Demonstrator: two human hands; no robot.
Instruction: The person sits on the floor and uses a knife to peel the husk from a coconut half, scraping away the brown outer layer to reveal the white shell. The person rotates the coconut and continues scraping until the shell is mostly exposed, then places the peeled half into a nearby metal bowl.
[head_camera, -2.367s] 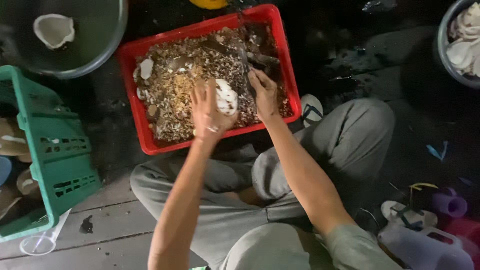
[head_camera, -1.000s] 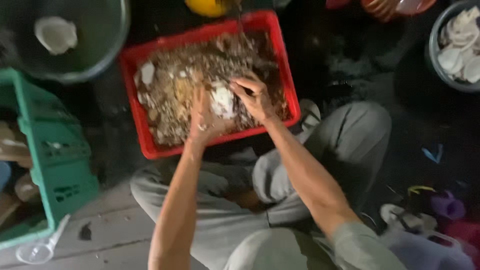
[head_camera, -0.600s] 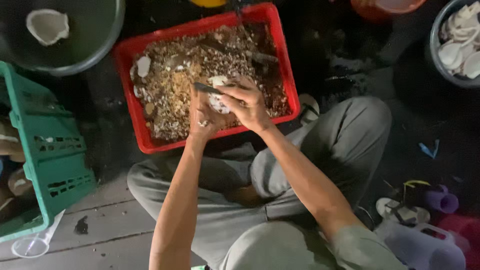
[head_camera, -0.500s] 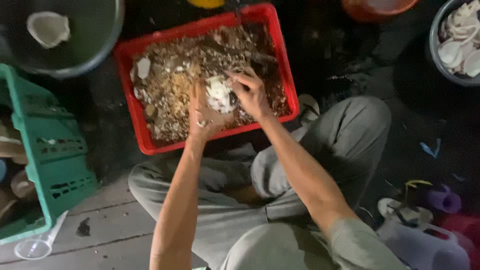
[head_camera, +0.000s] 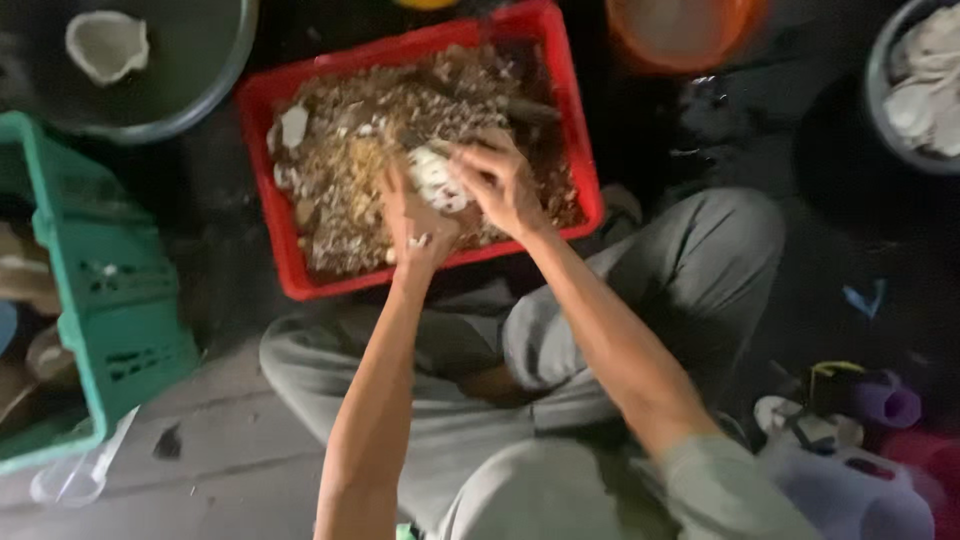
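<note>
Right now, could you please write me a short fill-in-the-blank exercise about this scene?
1. Both hands hold a pale shell above a ____ crate of brown scraps.
2. The left hand wears a ____ on one finger.
3. The crate at the picture's left edge is ____.
4. The right hand rests on the shell's ____ side.

Missing words: red; ring; green; right

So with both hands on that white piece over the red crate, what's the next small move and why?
Probably keep the left hand steady under the white piece while the right hand works along its top edge. Both hands already have it in their grip above the red crate, so any bits that come off should drop onto the brown scraps below.
</note>
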